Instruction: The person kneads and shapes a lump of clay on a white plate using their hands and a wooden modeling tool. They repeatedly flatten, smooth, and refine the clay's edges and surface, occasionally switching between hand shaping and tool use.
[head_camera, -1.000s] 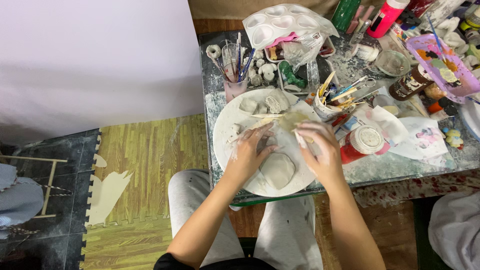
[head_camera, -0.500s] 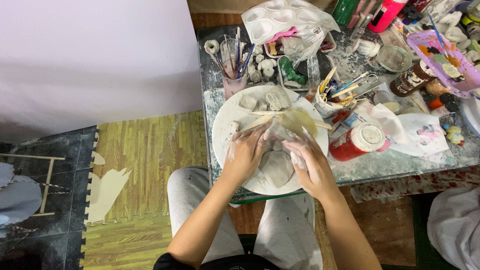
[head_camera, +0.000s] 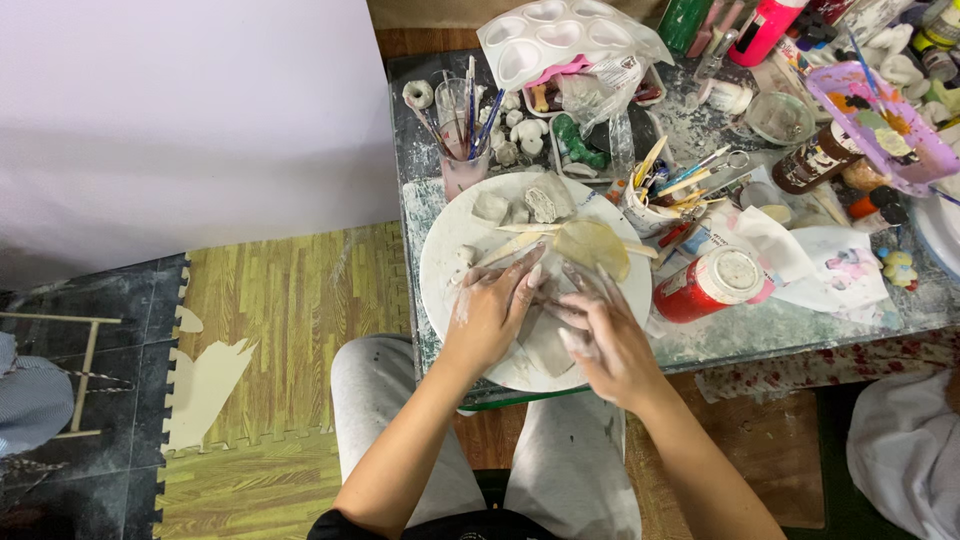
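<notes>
While pressed together over the grey clay slab on the round white board, left hand and right hand lie spread flat, mid-shaping by the look of it. Next: probably even, gentle pressure, keeping clear of the red paint jar.

Red paint jar on its side, white lid — right of plate.

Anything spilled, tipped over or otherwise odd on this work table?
Yes: a red paint jar lies on its side right of the round board. The tabletop is smeared with pale residue. Both hands, left hand and right hand, press grey clay.
</notes>
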